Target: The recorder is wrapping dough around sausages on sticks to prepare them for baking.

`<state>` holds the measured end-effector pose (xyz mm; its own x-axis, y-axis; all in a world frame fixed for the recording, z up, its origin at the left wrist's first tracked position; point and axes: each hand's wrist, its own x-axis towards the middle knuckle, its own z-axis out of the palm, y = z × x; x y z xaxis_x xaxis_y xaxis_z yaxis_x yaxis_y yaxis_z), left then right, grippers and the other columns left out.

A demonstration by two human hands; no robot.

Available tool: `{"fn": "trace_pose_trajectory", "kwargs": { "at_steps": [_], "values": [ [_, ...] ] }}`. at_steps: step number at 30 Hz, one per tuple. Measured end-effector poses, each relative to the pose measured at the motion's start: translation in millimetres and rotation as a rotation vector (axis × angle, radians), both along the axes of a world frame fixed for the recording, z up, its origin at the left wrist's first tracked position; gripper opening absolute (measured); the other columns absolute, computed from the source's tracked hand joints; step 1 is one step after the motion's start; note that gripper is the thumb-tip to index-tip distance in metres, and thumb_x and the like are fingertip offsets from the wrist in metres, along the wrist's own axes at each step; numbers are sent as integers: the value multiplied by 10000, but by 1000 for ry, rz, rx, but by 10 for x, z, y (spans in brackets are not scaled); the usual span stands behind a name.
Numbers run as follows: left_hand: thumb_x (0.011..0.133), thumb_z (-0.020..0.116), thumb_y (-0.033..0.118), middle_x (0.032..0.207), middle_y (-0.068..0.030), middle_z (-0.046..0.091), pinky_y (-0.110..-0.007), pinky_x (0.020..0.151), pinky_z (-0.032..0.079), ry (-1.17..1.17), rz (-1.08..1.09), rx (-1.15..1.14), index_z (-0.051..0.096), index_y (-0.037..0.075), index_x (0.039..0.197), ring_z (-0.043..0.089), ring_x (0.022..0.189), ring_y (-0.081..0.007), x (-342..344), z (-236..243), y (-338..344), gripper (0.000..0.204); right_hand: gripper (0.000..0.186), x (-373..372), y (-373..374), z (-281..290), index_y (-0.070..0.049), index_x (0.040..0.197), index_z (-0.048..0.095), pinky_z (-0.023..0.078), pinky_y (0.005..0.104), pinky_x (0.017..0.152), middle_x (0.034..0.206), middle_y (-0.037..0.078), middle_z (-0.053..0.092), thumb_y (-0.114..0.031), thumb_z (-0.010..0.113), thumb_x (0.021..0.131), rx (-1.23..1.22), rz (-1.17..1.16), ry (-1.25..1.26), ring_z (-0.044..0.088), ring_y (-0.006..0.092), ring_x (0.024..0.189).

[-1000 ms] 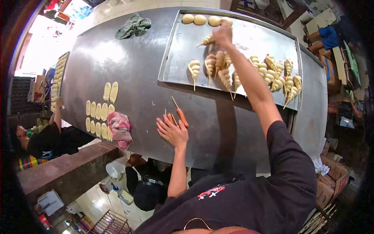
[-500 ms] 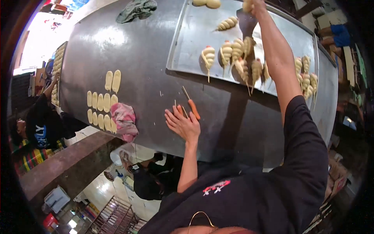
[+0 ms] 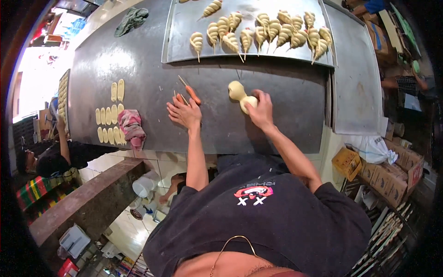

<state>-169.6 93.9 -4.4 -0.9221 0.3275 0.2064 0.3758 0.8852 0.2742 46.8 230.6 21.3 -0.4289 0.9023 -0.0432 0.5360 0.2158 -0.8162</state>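
My right hand (image 3: pixel 261 111) is closed on one end of a pale dough piece (image 3: pixel 237 91), two rounded lumps joined together, low over the metal table (image 3: pixel 217 131). To its left, my left hand (image 3: pixel 185 113) lies with fingers spread, partly covering sausages on sticks. One sausage on a stick (image 3: pixel 193 95) shows fully beside its fingers, on the tabletop; how many lie under the palm is hidden. Beyond both hands, a large metal tray (image 3: pixel 177 44) bears several sticks wrapped in spirals of dough (image 3: pixel 285 35), with reddish tips showing on some.
Flat oval dough pieces (image 3: pixel 108 115) lie in rows at the left, partly under a pink cloth (image 3: pixel 132 127). A dark green cloth (image 3: pixel 131 21) lies at the far left. Another person (image 3: pixel 57 154) works at the left end. Cardboard boxes (image 3: pixel 385 182) stand at the right.
My right hand has come back from the tray's far side to the near table, bringing the dough. The left hand stays at the sausages. The whole view has shifted.
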Motion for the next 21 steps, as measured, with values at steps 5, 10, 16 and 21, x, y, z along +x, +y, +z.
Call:
{"fn": "trace_pose_trajectory", "kwargs": {
  "at_steps": [5,10,16,21],
  "values": [
    [834,663,299,1460,-232,373,-532,1109,258,72,-435,281,463,38,1370,297,1388,-418,523,385,266,629,317,1167,-477,271,-8,1074,631,498,412,883,1085,175,616,-106,710,783,-138,-109,-19,616,353,991],
    [774,695,181,1340,-232,486,-432,1037,383,-149,-687,232,558,146,1299,487,1226,-375,1053,414,786,543,675,1761,-734,344,-37,1432,413,211,546,1126,1510,164,369,-363,647,889,365,471,-433,337,327,1404],
    [709,658,101,1361,-195,482,-468,1049,365,-347,-725,64,653,106,1061,458,1249,-377,533,502,875,352,926,437,134,61,32,1482,295,91,610,1149,1568,164,283,-663,443,888,552,248,-601,202,287,1477],
    [755,622,21,1437,-196,448,-458,1099,349,141,-701,175,637,85,1112,405,1352,-382,716,642,544,363,930,-79,666,-150,60,1471,291,124,555,1175,1551,200,298,-651,460,895,588,305,-432,237,312,1460]
  ]
}}
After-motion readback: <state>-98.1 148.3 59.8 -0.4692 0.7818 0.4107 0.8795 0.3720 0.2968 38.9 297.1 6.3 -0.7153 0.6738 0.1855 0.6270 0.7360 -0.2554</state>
